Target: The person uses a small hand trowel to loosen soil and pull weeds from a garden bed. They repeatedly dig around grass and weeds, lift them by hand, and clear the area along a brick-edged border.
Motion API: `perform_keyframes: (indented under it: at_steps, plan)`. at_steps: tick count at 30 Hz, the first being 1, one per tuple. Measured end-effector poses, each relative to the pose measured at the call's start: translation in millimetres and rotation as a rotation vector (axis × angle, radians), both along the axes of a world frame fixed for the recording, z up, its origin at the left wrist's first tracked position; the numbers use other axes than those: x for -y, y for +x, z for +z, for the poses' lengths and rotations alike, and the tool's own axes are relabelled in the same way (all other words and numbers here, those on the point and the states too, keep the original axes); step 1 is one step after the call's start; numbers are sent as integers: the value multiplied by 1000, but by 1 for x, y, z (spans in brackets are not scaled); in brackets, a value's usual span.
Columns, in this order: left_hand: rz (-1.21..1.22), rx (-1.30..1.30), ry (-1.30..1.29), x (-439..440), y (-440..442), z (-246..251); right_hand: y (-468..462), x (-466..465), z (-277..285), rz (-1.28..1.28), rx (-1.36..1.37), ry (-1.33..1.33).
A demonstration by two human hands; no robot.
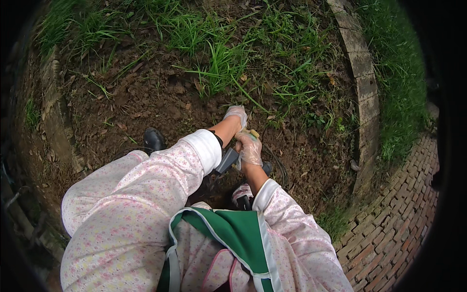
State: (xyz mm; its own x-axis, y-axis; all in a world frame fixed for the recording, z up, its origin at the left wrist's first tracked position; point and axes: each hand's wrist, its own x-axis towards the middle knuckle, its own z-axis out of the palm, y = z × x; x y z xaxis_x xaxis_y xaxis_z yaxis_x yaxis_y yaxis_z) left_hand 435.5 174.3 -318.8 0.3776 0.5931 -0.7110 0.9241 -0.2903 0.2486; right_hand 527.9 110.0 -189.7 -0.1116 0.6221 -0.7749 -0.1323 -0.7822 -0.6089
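My right hand [250,149], in a clear plastic glove, is closed around a tool handle whose pale yellowish end [253,133] pokes out above the fist. Just left of that fist is a flat grey piece [227,160]; whether it belongs to the same tool I cannot tell. Directly beyond, my left hand [237,114], gloved likewise, reaches down to the brown soil [171,98] close to a clump of long grass [220,69]. Its fingers are hidden behind the back of the hand, so what they touch does not show.
A stone edging [365,85] bounds the bed on the right, with grass [401,95] and a brick path [390,219] outside it. Another edging [54,98] runs along the left. A dark boot [153,139] stands on the soil. A thin dark cable [280,164] loops beside my right wrist.
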Motion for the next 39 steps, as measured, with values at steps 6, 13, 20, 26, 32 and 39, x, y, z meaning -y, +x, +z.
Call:
perform_keyframes:
  at_steps: [6,13,20,26,32,39]
  plan:
    - [-60,-42,47,11,10,-3,-12,7,8,-227,-29,-303]
    - [-157,-54,-56,-13,-10,15,-10,-4,-33,180,316,300]
    - [-54,-85,-18,9,4,50,-7,12,11,-20,79,-19]
    - [-34,-150,-1,6,24,53,-2,16,27,-76,60,-67]
    - [80,-100,-162,-2,13,93,8,9,29,-114,-1,-148]
    - [44,4,-35,-4,-2,68,0,-3,23,66,137,46]
